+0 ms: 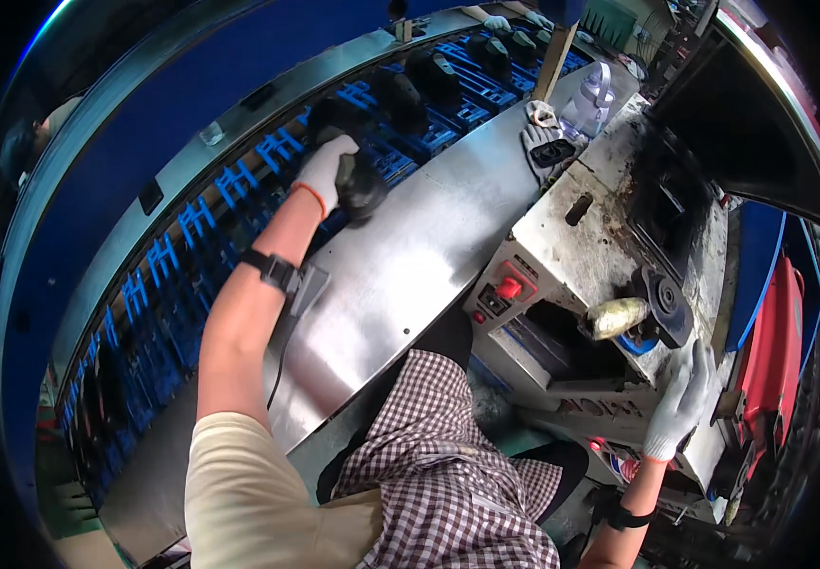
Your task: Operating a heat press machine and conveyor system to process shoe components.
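Observation:
My left hand (327,171), in a white glove with an orange cuff, reaches over a conveyor of blue racks and is closed round a dark shoe (363,190). Other dark shoes (400,102) sit farther along the racks. My right hand (683,403), gloved too, is at the front corner of a worn white machine (562,223), fingers stretched out. Just beyond its fingertips, on the machine, lies a black sole-shaped piece (666,305) beside a pale, tape-wrapped cylinder (616,318). Whether the fingertips touch the black piece I cannot tell.
A bare metal ledge (410,247) runs between me and the conveyor. At its far end are a clear water bottle (588,100) and a grey glove (535,142). The machine has a red switch (510,287). Red and blue bins (770,351) stand at right. Another person's gloved hands (497,23) show far off.

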Available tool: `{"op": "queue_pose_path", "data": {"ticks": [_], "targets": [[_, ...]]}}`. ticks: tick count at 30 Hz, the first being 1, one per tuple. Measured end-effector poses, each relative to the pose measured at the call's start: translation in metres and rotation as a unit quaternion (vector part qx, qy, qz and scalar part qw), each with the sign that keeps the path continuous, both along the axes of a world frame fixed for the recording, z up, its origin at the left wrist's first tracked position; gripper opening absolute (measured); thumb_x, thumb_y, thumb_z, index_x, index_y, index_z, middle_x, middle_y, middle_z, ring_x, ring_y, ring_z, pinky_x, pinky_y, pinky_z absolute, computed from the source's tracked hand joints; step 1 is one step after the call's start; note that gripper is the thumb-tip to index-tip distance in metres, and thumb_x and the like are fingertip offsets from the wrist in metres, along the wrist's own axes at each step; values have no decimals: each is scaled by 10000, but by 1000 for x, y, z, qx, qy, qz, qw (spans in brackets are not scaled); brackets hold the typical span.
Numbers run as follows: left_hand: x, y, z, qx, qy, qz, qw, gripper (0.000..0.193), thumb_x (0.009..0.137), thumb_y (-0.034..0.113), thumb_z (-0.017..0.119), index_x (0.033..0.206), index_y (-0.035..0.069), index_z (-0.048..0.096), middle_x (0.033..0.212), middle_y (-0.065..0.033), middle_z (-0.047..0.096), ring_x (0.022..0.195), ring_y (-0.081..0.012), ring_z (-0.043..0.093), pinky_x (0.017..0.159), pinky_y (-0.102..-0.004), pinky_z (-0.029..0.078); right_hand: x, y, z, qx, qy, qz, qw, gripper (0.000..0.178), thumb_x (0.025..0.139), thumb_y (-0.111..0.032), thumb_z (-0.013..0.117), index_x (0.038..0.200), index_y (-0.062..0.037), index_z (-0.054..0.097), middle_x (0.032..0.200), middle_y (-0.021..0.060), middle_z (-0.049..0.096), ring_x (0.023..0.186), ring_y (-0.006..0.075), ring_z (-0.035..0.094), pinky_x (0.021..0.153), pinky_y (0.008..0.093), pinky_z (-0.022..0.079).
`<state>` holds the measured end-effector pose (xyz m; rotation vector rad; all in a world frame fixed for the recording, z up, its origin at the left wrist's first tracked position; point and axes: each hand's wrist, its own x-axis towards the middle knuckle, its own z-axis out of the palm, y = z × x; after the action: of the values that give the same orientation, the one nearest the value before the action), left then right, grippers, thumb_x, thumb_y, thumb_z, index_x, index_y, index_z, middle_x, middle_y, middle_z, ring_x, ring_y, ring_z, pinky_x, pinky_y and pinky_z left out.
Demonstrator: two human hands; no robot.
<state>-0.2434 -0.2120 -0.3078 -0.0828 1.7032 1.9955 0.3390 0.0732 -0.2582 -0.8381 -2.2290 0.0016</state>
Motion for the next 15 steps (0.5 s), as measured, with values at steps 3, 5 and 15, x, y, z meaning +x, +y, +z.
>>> {"op": "queue_pose_path", "data": {"ticks": [3,5,15], "targets": [[-71,11,-30,-43,82,23,995,322,767,310,817,1005,115,720,939,-67,675,910,-238,651,843,-413,525,-6,-6,-1,13,-16,1,1000,394,1042,-106,597,1411,27,626,1408,231,637,1356,390,576,1151,467,424],[-106,-1,-48,-73,190,32,979,614,775,326,813,1296,44,652,1154,-110,685,1044,-268,652,939,-400,521,-9,-3,-8,87,-64,-34,994,343,996,-67,645,1325,25,674,1311,243,676,1244,420,634,1089,483,475],[-80,22,-77,-313,285,42,905,970,887,378,755,1639,-25,292,1646,-287,409,1537,-414,390,1244,-439,344,-19,-8,-5,59,-35,-57,996,265,977,-84,687,1224,5,720,1166,198,725,1097,376,685,979,450,525]]}}
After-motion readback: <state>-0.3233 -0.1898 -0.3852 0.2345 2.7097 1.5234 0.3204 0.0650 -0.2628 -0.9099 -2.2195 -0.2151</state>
